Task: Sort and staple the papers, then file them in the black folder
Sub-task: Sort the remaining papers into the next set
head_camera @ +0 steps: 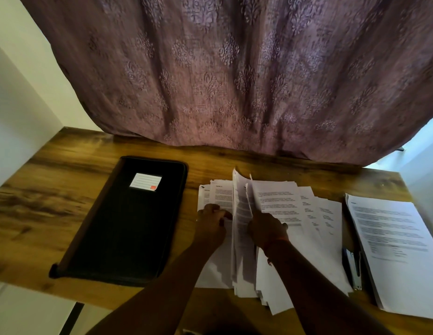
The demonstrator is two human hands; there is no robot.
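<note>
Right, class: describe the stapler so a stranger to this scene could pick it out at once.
Start at the wooden table and go to its right side. Between the fanned paper pile and the neat stack lies the stapler, at the near end of the gap. It is the only slim blue-and-metal thing among white sheets.

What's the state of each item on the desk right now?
Black zip folder: closed, flat, label up.
Loose white paper pile: fanned, some sheets lifted on edge.
Separate white paper stack: flat, untouched.
Silver stapler: lying idle.
Left hand: pinching sheets.
Right hand: holding lifted sheets.
</note>
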